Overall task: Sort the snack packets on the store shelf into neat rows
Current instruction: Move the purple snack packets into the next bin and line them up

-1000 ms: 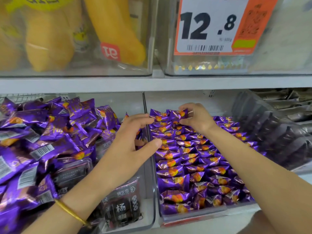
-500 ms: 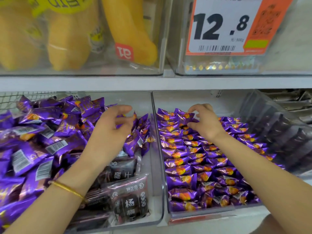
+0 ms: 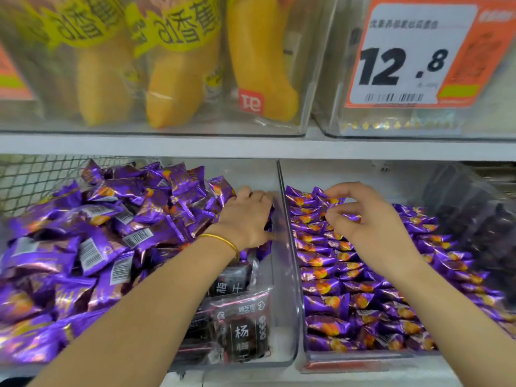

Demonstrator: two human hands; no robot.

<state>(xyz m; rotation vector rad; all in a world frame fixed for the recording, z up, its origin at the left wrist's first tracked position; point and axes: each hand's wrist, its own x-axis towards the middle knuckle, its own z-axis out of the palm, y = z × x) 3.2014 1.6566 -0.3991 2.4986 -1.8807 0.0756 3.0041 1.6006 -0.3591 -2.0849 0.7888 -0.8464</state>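
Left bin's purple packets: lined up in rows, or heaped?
Heaped. The purple packets in the left bin lie at all angles, several barcode-side up, unlike the tidy rows in the right bin.

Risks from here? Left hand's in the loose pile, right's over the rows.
Left hand grabs from the heaped loose pile; neighbours may slide over the divider into the neat rows.
Dark packets sit mixed in that bin and could get picked too.
Right hand, fingers curled, may knock the back rows askew.

Snack packets point(image 3: 321, 289) purple with orange spots; dark packets point(image 3: 241, 331) black, white characters; bracelet point(image 3: 223, 241) gold.
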